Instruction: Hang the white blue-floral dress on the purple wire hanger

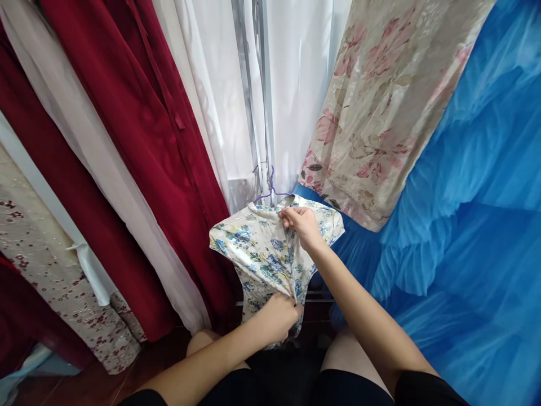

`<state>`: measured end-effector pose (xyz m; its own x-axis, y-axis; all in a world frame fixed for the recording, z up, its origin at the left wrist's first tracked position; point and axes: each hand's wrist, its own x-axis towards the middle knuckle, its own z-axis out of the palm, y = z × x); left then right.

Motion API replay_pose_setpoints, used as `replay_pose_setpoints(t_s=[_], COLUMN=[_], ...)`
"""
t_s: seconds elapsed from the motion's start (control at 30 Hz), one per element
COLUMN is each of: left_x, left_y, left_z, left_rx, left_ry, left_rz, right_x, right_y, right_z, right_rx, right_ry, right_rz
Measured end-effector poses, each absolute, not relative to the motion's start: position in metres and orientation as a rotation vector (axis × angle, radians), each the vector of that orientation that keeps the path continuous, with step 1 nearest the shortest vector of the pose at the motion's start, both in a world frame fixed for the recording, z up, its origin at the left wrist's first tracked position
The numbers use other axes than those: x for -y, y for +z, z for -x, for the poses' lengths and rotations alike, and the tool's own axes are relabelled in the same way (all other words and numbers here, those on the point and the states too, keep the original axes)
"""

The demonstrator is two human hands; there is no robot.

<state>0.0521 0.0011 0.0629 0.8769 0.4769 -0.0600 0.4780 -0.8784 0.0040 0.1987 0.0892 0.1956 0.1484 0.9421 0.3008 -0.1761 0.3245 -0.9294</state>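
Observation:
A white garment with blue and yellow flowers hangs in front of me on a purple hanger. My right hand pinches the front of the garment just below the neckline. Lower down, my left hand is closed on the garment's front, and the cloth is drawn into a taut fold between the two hands. Whether there are buttons or a zip under my fingers cannot be made out. The hem is partly hidden behind my left hand and forearm.
Long dark red cloth and white cloth hang at the left and behind. On the right are a beige garment with pink flowers and a ruffled blue tulle garment. A metal rail runs low behind the floral garment.

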Motion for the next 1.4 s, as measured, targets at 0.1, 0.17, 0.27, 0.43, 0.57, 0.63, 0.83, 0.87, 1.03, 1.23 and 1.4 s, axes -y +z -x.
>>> replay_pose_setpoints(t_s=[0.1, 0.17, 0.27, 0.43, 0.57, 0.63, 0.83, 0.87, 1.03, 1.23, 1.4], left_x=[-0.01, -0.022, -0.049, -0.092, -0.1, -0.103, -0.145, -0.151, -0.136, -0.085, -0.058], left_y=[0.065, 0.078, 0.118, 0.183, 0.21, 0.217, 0.184, 0.168, 0.075, -0.001, 0.005], left_z=[-0.053, -0.049, -0.043, -0.049, -0.055, -0.044, 0.039, 0.05, 0.044, -0.023, -0.059], left_rx=[-0.74, -0.764, -0.939, -1.02, -1.005, -1.062, -1.118, -1.117, -1.14, -1.086, -0.883], left_ry=[0.008, 0.233, 0.849, 1.398, 1.405, 1.589, 2.036, 2.02, 1.713, 1.53, 1.565], left_rz=[-2.948, -2.835, -2.552, -2.391, -2.553, -2.456, -1.338, -1.026, -0.401, -0.346, -0.906], right_x=[-0.089, -0.087, -0.082, -0.076, -0.088, -0.095, -0.082, -0.077, -0.066, -0.062, -0.039], right_y=[0.192, 0.188, 0.183, 0.179, 0.162, 0.147, 0.116, 0.115, 0.102, 0.049, -0.012], right_z=[-0.203, -0.208, -0.214, -0.214, -0.212, -0.21, -0.2, -0.197, -0.195, -0.241, -0.271], right_rx=[1.108, 1.137, 1.183, 1.246, 1.313, 1.358, 1.44, 1.446, 1.316, 0.629, 0.29], right_ry=[0.977, 0.977, 0.962, 0.909, 0.75, 0.686, 0.811, 0.844, 1.023, 1.044, 0.828], right_rz=[0.879, 0.887, 0.892, 0.869, 0.987, 1.104, 1.157, 1.137, 1.032, 0.999, 1.069])
